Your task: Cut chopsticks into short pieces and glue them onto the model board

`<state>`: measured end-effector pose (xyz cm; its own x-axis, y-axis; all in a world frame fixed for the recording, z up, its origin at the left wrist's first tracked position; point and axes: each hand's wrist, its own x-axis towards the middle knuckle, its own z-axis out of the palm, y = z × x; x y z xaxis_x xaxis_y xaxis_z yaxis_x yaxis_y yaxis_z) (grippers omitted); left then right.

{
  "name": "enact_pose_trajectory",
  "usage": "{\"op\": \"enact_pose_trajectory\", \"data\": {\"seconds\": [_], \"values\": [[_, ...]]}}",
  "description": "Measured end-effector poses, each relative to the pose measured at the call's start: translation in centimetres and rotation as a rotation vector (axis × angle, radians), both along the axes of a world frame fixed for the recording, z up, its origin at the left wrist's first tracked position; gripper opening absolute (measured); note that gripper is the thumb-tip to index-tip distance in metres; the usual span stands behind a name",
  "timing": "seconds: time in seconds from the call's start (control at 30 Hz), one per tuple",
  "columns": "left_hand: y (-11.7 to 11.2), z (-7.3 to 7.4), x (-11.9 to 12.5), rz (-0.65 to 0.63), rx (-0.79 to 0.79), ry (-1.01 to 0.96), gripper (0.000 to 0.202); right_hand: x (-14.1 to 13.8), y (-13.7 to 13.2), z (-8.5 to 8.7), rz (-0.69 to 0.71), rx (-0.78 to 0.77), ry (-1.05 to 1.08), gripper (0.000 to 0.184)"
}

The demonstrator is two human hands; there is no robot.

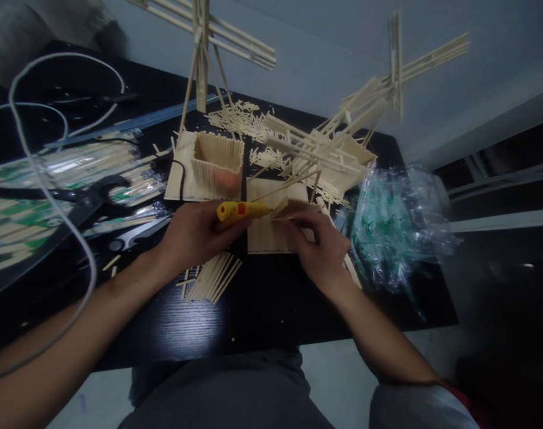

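Note:
My left hand (193, 235) is closed around a yellow glue gun (239, 210), whose nozzle points right toward a small wooden stick piece (285, 207). My right hand (319, 241) pinches that piece over a flat panel of glued sticks (266, 235) lying on the black table (235, 322). Behind the panel stands an open box of upright sticks (218, 162) on a stick base. A loose bundle of sticks (211, 277) lies under my left wrist.
Black scissors (81, 202) lie on plastic packs of sticks (61, 179) at the left. A white cord (52, 196) loops across them. Crumpled clear plastic (394, 220) sits at the right. Stick frameworks (325, 152) and cut scraps (238, 119) crowd the back.

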<state>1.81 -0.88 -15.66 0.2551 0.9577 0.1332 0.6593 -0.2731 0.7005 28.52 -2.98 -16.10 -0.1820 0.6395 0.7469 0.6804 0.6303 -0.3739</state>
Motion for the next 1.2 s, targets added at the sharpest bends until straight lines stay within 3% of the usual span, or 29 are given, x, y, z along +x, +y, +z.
{"op": "enact_pose_trajectory", "data": {"seconds": [0.23,0.67,1.03,1.2], "values": [[-0.06,-0.16,0.00,-0.012,0.013,-0.001,0.041,0.08,0.26,-0.17,0.031,0.014,-0.003,0.016],[0.05,-0.02,0.12,-0.026,0.016,0.017,0.039,0.03,0.88,-0.43,0.084,0.072,-0.001,0.019],[0.07,-0.14,0.14,-0.026,0.019,0.021,0.036,0.14,0.79,-0.87,-0.018,0.090,-0.063,0.009],[0.11,-0.23,0.23,-0.022,0.010,0.015,0.039,-0.13,0.76,-0.79,0.047,0.065,0.017,0.014]]}}
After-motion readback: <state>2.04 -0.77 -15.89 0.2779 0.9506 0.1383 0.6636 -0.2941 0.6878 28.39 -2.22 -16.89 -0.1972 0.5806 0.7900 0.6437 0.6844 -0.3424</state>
